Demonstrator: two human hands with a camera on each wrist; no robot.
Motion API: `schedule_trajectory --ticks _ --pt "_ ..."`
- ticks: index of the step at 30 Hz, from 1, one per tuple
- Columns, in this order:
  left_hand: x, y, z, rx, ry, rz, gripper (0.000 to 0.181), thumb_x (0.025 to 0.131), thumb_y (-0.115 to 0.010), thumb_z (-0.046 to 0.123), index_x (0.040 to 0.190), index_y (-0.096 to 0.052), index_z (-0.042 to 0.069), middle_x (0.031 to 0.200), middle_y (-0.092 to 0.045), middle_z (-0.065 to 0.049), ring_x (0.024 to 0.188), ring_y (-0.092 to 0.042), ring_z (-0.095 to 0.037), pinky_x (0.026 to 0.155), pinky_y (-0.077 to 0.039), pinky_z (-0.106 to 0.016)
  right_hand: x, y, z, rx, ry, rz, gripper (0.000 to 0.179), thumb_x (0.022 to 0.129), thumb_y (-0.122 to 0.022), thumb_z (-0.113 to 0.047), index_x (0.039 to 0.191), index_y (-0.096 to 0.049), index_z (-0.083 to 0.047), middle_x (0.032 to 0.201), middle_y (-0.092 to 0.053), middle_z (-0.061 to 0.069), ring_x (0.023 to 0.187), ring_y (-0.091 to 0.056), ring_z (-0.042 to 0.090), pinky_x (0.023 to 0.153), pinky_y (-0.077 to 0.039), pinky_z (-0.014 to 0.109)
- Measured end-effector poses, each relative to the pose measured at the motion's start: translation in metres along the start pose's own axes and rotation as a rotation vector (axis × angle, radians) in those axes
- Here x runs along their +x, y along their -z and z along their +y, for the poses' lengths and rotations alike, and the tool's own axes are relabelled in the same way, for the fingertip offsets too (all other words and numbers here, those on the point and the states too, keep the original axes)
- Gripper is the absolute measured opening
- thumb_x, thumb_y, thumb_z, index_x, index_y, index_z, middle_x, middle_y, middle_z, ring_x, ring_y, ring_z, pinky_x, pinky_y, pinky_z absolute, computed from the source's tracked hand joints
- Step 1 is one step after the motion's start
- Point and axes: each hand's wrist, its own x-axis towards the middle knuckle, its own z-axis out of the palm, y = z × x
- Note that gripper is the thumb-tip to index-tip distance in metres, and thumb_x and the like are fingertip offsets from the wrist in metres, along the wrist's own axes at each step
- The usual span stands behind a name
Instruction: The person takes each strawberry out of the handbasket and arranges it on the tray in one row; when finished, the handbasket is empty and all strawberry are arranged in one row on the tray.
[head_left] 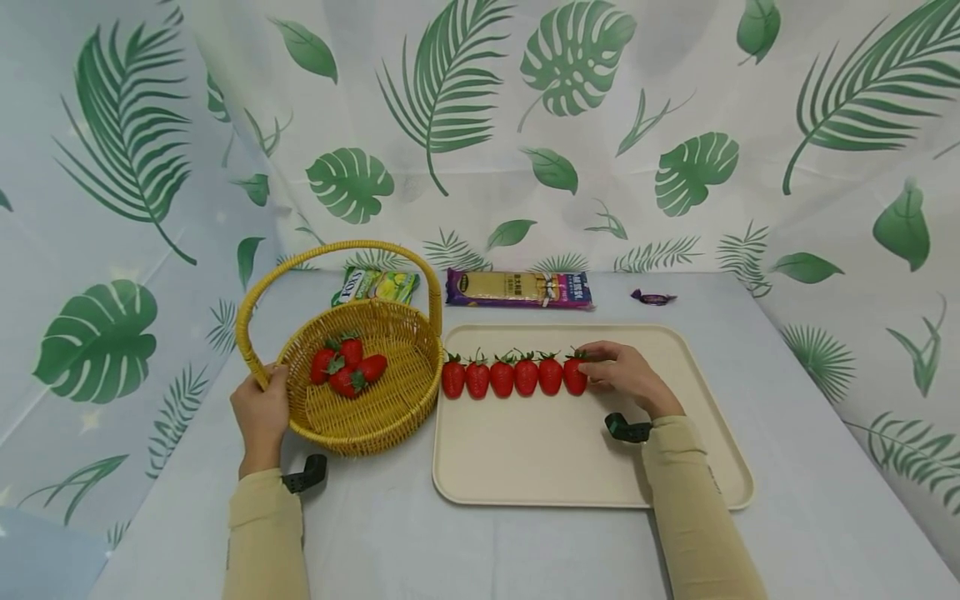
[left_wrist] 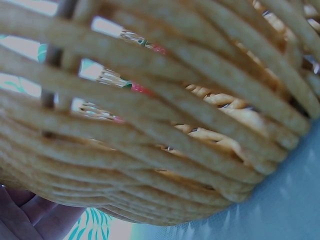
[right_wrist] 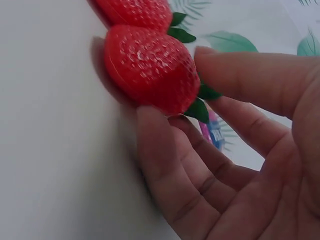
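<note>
Red, glossy strawberries (head_left: 526, 377) run from the left edge of the tray (head_left: 532, 458) towards its middle; the right hand (head_left: 622, 372) pinches the rightmost strawberry (head_left: 574, 377). Left of the tray, the left hand (head_left: 261, 408) grips the basket (head_left: 375, 435) near its handle's base. Each fruit, presumably light, firm and slippery, is best pinched across its shoulders.

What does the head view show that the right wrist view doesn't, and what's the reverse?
Only the head view shows the yellow basket with red strawberries inside, the left hand holding it, the green packet behind it, and the whole row of six strawberries.

Only the right wrist view shows the palm side of the right hand.

Both show that hand's fingers at the end strawberry, its neighbour, and the leaf-print backdrop.
</note>
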Motion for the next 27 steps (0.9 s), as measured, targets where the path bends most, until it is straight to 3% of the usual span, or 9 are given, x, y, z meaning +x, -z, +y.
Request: schedule_trajectory --ticks 3,8,14,20,27 --pt "0.000 0.000 0.001 0.003 0.004 0.000 0.033 0.097 -0.055 0.027 0.093 -0.069 -0.003 0.068 -0.055 -0.007 0.055 -0.043 -0.013 0.049 -0.036 -0.023 -0.002 0.006 0.000 -0.002 -0.002 0.058 0.047 0.096 -0.061 -0.028 0.134 -0.053 -0.001 0.119 -0.058 0.021 0.087 -0.060 0.022 0.074 -0.052 0.030" --pt "0.000 0.000 0.001 -0.002 -0.003 0.004 0.033 0.097 -0.055 0.027 0.091 -0.069 -0.003 0.067 -0.054 -0.006 0.055 -0.042 -0.013 0.049 -0.036 -0.023 -0.005 0.012 -0.003 0.071 0.021 0.164 0.052 0.099 -0.056 -0.035 0.137 -0.050 0.000 0.127 -0.052 0.021 0.095 -0.057 0.025 0.074 -0.054 0.026" --pt "0.001 -0.001 0.000 0.001 -0.011 0.007 0.033 0.097 -0.055 0.026 0.090 -0.068 -0.003 0.067 -0.054 -0.007 0.055 -0.042 -0.014 0.048 -0.035 -0.023 -0.008 0.005 -0.020 0.104 0.080 0.223 0.051 0.099 -0.055 -0.034 0.136 -0.050 0.001 0.126 -0.051 0.023 0.100 -0.052 0.031 0.074 -0.055 0.025" --pt "0.001 -0.001 -0.001 0.004 -0.016 0.010 0.033 0.097 -0.055 0.026 0.093 -0.069 -0.003 0.068 -0.055 -0.009 0.055 -0.042 -0.014 0.048 -0.035 -0.023 -0.011 -0.017 -0.046 0.076 0.204 0.196 0.044 0.099 -0.058 -0.031 0.130 -0.056 -0.001 0.122 -0.056 0.024 0.102 -0.057 0.036 0.077 -0.056 0.033" --pt "0.002 -0.002 -0.002 0.003 -0.018 0.019 0.032 0.097 -0.055 0.026 0.092 -0.068 -0.003 0.069 -0.055 -0.009 0.056 -0.042 -0.014 0.050 -0.035 -0.022 -0.009 -0.059 -0.077 0.056 0.300 0.099 0.035 0.098 -0.059 -0.027 0.125 -0.061 -0.004 0.118 -0.061 0.017 0.101 -0.062 0.043 0.076 -0.056 0.037"
